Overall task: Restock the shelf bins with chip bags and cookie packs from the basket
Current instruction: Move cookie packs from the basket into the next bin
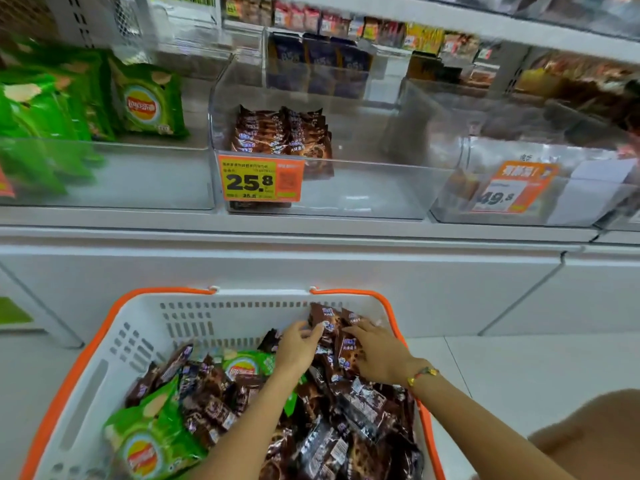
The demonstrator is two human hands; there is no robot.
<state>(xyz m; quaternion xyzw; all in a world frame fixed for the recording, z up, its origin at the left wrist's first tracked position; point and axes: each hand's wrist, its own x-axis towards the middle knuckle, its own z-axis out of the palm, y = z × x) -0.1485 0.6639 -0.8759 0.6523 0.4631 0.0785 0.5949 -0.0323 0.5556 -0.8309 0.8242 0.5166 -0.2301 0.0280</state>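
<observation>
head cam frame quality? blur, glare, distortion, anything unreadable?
Head view: wide-angle bend bows the shelf edge; motion blur smears the upper right, so the right price tag is only half legible; soft glare on the clear bin front; the orange price tag, both hands and the basket stay fairly sharp.

Upper shelf goods [346,22]: top of the frame, blurred; labels unreadable.
Right bin [533,188]: contents at centre right smeared, kind cannot be told; right end cut by the frame edge.
Green chip bags [38,126]: upper left, blurred, cut off by the left edge.
Basket [104,341]: near side cut by the bottom edge.
Right hand [377,355]: fingertips hidden among brown cookie packs [346,344]; grip unclear.
Price tag [261,180]: small print illegible.
Cookie pack lettering: too small to read.
</observation>
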